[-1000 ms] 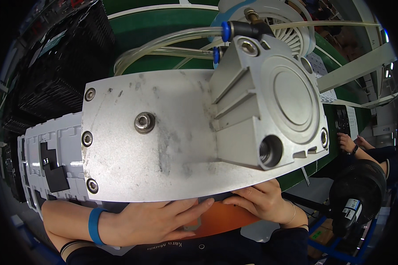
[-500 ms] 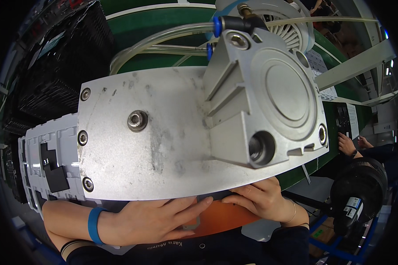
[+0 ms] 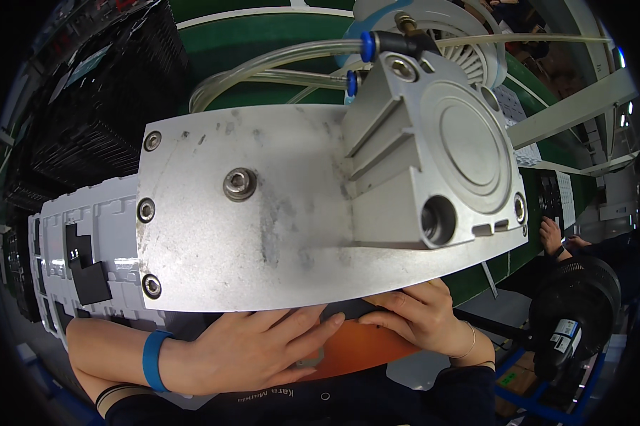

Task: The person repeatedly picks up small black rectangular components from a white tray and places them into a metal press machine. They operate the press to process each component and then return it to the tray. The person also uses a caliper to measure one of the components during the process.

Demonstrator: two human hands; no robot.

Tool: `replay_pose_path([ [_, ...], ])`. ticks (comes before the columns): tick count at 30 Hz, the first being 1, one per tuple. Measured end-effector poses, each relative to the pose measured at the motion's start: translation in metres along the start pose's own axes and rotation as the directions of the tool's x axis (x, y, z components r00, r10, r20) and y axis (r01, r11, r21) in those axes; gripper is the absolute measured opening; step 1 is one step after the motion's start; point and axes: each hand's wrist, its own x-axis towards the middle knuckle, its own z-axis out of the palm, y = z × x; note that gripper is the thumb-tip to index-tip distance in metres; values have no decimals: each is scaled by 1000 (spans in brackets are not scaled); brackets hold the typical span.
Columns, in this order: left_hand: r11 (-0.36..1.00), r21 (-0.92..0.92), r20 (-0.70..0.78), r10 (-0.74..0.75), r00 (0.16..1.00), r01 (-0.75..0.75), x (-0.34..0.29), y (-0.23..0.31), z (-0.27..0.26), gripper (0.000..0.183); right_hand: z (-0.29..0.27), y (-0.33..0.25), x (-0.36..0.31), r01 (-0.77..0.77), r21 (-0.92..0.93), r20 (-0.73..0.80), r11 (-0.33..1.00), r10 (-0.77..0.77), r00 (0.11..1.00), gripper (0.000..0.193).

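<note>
A silver metal plate (image 3: 291, 277) with a block-shaped air cylinder (image 3: 469, 156) on it fills the middle and hides part of what lies beneath. Under its near edge, my left hand (image 3: 249, 351) lies with fingers stretched and spread, some fingertips hidden by the plate. The fingertips of my right hand (image 3: 419, 316) are bent and pinched at the edge of a dark flat piece (image 3: 348, 309), which shows only in part between the hands. Below them is an orange surface (image 3: 377, 344), close to my body.
Clear air tubes (image 3: 284, 53) run from the cylinder. Stacked black trays (image 3: 107, 99) stand at left, above a grey tray (image 3: 118, 234) with black pieces. A white fan (image 3: 469, 53) is behind, a black round device (image 3: 575, 305) at right. Another person's hand (image 3: 551, 236) works beyond it.
The plate and cylinder appear slightly farther right and higher in the picture. My hands keep almost the same place and pose, the right fingers a little shifted.
</note>
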Motion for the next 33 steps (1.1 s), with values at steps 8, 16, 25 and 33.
replay_pose_path([
  [8,1000,20,7,19,1000,-20,1,-1,-1,65,0,1,0,-1,27,2,1000,1,1000,44],
  [16,1000,20,-4,9,1000,-9,-2,1,1,64,2,1,2,25,5,-36,1000,-25,999,44],
  [25,998,-58,-43,12,999,-15,-1,-2,4,67,-7,-1,4,-100,87,112,991,90,990,31],
  [33,808,-589,-247,-199,948,17,-9,2,-13,55,-20,-24,-7,-184,268,0,946,191,982,32],
])
